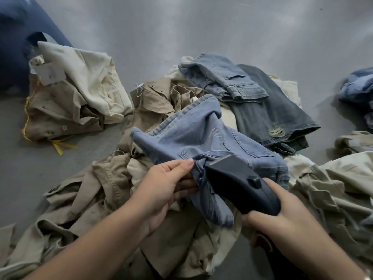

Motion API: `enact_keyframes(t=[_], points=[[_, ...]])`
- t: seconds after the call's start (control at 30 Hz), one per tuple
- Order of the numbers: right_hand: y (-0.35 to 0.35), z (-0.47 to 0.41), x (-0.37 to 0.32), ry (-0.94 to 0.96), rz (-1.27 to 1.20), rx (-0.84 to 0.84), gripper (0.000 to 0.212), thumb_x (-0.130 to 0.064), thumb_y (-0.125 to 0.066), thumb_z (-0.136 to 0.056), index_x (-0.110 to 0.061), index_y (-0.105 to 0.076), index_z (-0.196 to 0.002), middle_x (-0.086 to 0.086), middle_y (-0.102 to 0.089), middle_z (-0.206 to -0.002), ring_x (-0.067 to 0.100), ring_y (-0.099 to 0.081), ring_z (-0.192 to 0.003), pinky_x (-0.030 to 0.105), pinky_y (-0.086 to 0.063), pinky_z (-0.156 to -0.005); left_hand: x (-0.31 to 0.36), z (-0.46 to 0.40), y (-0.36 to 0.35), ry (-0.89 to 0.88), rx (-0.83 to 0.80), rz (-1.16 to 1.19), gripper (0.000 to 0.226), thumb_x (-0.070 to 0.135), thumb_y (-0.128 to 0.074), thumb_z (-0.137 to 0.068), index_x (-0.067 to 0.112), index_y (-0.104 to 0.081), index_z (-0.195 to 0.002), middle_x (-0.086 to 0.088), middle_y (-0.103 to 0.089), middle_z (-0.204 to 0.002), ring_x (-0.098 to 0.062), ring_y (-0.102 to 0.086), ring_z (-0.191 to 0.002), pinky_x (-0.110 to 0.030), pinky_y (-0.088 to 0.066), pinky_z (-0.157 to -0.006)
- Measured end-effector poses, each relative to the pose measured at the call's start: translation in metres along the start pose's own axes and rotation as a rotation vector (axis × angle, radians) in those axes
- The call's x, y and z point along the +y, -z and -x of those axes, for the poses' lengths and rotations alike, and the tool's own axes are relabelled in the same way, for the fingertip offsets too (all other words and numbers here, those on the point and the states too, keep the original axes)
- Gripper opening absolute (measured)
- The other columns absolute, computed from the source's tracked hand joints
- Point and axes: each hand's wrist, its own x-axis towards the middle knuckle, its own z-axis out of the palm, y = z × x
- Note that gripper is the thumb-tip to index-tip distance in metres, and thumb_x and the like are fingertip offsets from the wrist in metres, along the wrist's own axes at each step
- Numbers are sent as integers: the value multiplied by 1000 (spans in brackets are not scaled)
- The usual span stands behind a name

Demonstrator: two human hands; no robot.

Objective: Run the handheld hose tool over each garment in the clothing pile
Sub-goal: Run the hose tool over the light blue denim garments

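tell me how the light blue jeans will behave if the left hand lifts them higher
Likely floppy: the light blue jeans already fold and droop where the left hand pinches them. Probably heavy for cloth, being denim. They may drag the khaki garments beneath.

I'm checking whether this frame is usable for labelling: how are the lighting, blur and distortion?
Head view: soft even light with pale glare streaks on the grey floor; wide-angle bending toward the edges; the corners are soft, while the light blue jeans and the dark handheld tool are sharp.
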Motion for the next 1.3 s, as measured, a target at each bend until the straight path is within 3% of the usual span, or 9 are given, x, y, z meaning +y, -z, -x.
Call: enact_keyframes(t=[0.2, 0.33, 0.47, 0.57, 0.73, 0.9, 1.07, 1.17, 1.3], points=[[34, 4, -14, 23, -119, 216, 43, 11, -72, -65, -30, -68, -77, 17, -62, -53, 20, -57, -39, 24, -44, -38, -1, 0, -1, 71, 75, 92, 26, 18, -59, -87, 11, -74, -67, -19, -61, -88, -21, -54, -69, -23, -56, -53], [9, 14, -19, 13, 140, -85, 40, -23, -65, -48, -30, -58, -87, 3, -63, -56, 13, -59, -45, 17, -43, -41, -3, 5, -13, 7, 13, 66, 23, 22, -57, -84, 9, -72, -74, -14, -66, -84, -16, -59, -64, -20, -54, -58], [2, -1, -9, 69, 320, 39, 36, -36, -64, -53, -35, -53, -87, -8, -63, -63, 9, -58, -50, 29, -46, -52, -2, 4, -16, -44, 64, 25, 30, 17, -54, -92, 8, -72, -69, -8, -69, -74, -11, -64, -57, -19, -54, -57], [15, -6, -4, 64, 180, 157, 34, -30, -66, -54, -33, -57, -86, 1, -63, -56, 14, -55, -45, 28, -45, -49, -2, 3, -16, -49, 99, -3, 23, 18, -53, -94, 7, -67, -80, -16, -58, -82, -14, -55, -61, -19, -54, -61], [1, 6, -4, 43, 198, -46, 43, -38, -60, -45, -29, -56, -87, -1, -60, -58, 15, -59, -44, 26, -46, -44, -2, 4, -19, -43, 55, 9, 26, 19, -52, -93, 3, -68, -80, -17, -60, -81, -26, -53, -66, -26, -46, -62], [17, -14, 3, 65, 99, 199, 30, -15, -70, -61, -29, -57, -85, 6, -61, -55, 21, -56, -49, 38, -47, -53, -4, 2, -11, -47, 112, -9, 28, 19, -55, -93, 9, -70, -72, -10, -65, -71, -11, -61, -56, -18, -55, -56], [1, 0, 2, 53, 83, -43, 37, -31, -65, -47, -27, -59, -84, 0, -58, -56, 13, -56, -44, 27, -45, -42, -5, 1, -16, -19, 53, 17, 28, 19, -54, -92, 9, -72, -74, -9, -71, -76, -13, -65, -64, -23, -55, -63], [0, -15, 8, 98, 57, 145, 29, -21, -73, -61, -21, -60, -86, 0, -63, -61, 14, -57, -53, 33, -47, -53, -2, -1, -17, -21, 111, 47, 25, 16, -51, -95, 7, -69, -80, -9, -71, -74, -11, -67, -62, -23, -54, -62], [10, -28, -2, 188, -314, 224, 39, 4, -76, -70, -21, -61, -97, -4, -73, -75, 9, -68, -61, 16, -50, -50, -7, 4, -22, 24, 46, 50, 23, 18, -50, -96, 6, -69, -91, -11, -73, -87, -15, -69, -74, -29, -55, -75]])
